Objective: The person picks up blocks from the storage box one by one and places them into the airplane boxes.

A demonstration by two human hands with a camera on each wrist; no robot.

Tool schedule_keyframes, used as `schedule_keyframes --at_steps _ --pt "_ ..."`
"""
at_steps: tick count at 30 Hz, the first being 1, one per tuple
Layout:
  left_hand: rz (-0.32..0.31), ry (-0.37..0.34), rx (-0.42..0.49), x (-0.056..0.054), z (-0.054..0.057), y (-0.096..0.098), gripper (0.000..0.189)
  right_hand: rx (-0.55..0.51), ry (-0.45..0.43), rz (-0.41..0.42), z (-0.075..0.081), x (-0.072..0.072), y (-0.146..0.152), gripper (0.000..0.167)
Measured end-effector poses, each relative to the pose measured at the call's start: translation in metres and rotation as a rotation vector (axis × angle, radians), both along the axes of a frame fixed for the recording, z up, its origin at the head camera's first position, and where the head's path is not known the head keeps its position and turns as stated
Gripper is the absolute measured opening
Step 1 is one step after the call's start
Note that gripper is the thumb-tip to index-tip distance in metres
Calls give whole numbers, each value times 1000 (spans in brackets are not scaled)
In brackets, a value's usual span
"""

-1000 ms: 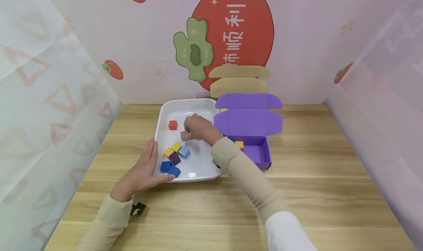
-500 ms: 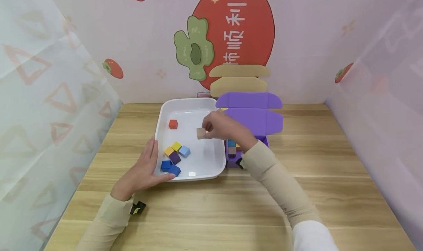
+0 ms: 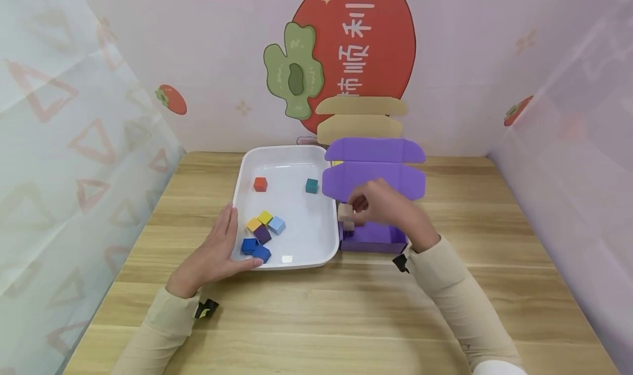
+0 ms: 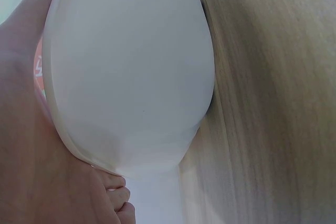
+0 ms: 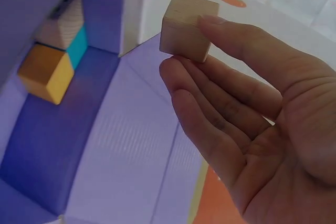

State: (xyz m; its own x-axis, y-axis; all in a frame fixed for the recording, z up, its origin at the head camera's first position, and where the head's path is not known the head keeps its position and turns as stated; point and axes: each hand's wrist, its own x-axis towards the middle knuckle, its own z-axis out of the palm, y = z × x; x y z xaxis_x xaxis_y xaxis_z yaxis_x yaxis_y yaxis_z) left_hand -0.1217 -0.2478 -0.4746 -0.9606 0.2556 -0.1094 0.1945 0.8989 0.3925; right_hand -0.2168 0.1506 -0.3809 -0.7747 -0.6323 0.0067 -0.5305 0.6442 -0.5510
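Observation:
My right hand (image 3: 378, 202) pinches a plain wooden cube (image 5: 186, 27) between thumb and fingertips, over the left end of the open purple box (image 3: 373, 247). Inside that box, the right wrist view has an orange cube (image 5: 47, 74), a teal block (image 5: 77, 48) and a wood-grained block (image 5: 63, 27) at one end. My left hand (image 3: 212, 254) rests against the left side of the white tray (image 3: 301, 248), its fingers straight and its thumb across the near rim. On the tray lie a red cube (image 3: 260, 184), a green cube (image 3: 311, 186) and several yellow, orange, purple and blue cubes.
Behind the purple box stand the raised flaps of a tan box (image 3: 360, 128), its lower part mostly hidden. The purple lid (image 3: 373, 180) is up. Printed fabric walls (image 3: 222, 62) close off the back and sides of the wooden table (image 3: 306, 331).
My right hand has carried the wooden cube rightwards from over the tray to over the purple box, which uncovers the green cube. The left hand stays at the tray.

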Motion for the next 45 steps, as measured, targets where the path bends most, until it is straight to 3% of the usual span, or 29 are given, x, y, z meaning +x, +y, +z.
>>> schedule_keyframes --at_steps 8,15,23,28,35,45 --pt "1 3 -4 -1 1 0 140 -11 -52 -23 -24 11 19 15" --pt "2 8 -3 -1 0 0 140 -25 -138 -16 -46 8 18 21" --pt "1 0 -2 -1 -2 0 140 -6 -186 -26 -52 5 20 21" --pt "2 7 -3 -1 -1 0 139 7 -181 -16 -53 5 19 20" --pt "2 -4 -2 0 -1 0 140 6 -171 3 -66 4 15 18" --pt "2 -5 -6 -1 0 -1 140 2 -68 39 -81 1 13 17"
